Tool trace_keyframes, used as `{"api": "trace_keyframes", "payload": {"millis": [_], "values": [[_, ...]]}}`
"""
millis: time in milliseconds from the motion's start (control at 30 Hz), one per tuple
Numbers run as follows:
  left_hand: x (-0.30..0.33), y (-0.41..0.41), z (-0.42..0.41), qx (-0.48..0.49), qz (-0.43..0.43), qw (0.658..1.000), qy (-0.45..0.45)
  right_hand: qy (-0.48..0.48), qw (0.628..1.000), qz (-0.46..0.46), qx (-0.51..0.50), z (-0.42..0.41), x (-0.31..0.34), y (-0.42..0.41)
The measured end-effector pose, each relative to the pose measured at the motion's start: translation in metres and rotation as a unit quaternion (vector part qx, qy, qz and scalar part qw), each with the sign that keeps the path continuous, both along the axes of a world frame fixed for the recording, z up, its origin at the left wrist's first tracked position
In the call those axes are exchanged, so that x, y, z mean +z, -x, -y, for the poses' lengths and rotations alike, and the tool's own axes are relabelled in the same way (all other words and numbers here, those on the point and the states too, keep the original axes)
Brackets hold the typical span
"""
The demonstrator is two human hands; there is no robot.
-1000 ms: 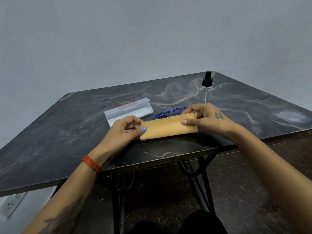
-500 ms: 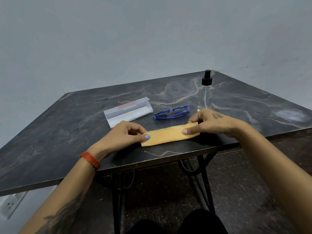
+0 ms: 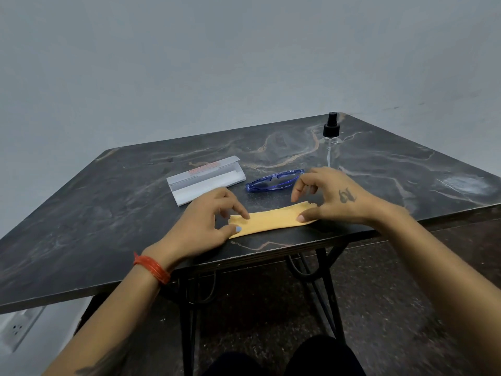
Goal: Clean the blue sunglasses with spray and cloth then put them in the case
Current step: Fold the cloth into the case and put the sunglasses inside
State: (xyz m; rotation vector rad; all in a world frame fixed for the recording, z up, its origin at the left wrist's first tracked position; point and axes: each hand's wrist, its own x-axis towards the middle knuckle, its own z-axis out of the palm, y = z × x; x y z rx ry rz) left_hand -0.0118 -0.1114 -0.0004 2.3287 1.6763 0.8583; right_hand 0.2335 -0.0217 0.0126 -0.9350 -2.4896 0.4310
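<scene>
A folded yellow cloth (image 3: 271, 219) lies flat near the table's front edge. My left hand (image 3: 200, 223) rests its thumb and a fingertip on the cloth's left end. My right hand (image 3: 333, 196) presses its thumb on the right end, with its other fingers lifted and spread. Just behind the cloth lie the blue sunglasses (image 3: 273, 180), folded, with no hand on them. To their left sits the white case (image 3: 206, 180), lid open. A clear spray bottle (image 3: 331, 139) with a black top stands at the far right of the table.
Everything sits on a dark marbled table (image 3: 108, 213) on black metal legs, with a grey wall behind it. The table's front edge runs just below the cloth. A wall socket (image 3: 16, 329) shows at the lower left.
The cloth came down from in front of the sunglasses onto the table near the front edge. Both hands have loosened their pinch and the right hand's fingers have lifted.
</scene>
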Motion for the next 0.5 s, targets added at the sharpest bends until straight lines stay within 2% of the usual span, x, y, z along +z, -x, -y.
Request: {"api": "trace_keyframes", "payload": {"millis": [67, 167, 233, 367, 500], "values": [[-0.003, -0.002, 0.002, -0.012, -0.036, 0.999, -0.014, -0.016, 1.0, 0.008, 0.022, 0.002, 0.0, -0.002], [-0.004, -0.001, 0.004, 0.001, -0.035, 0.999, -0.01, 0.022, 0.998, 0.039, 0.051, 0.002, -0.002, -0.008], [-0.003, -0.001, 0.004, -0.004, -0.034, 0.999, -0.007, 0.051, 0.997, 0.024, 0.058, 0.0, -0.004, -0.011], [-0.001, -0.002, 0.001, 0.008, 0.017, 1.0, 0.012, 0.048, 0.998, 0.018, 0.034, -0.005, -0.007, -0.009], [0.004, 0.004, -0.01, 0.035, 0.05, 0.995, 0.074, 0.04, 0.999, 0.011, 0.009, -0.011, -0.007, -0.002]]}}
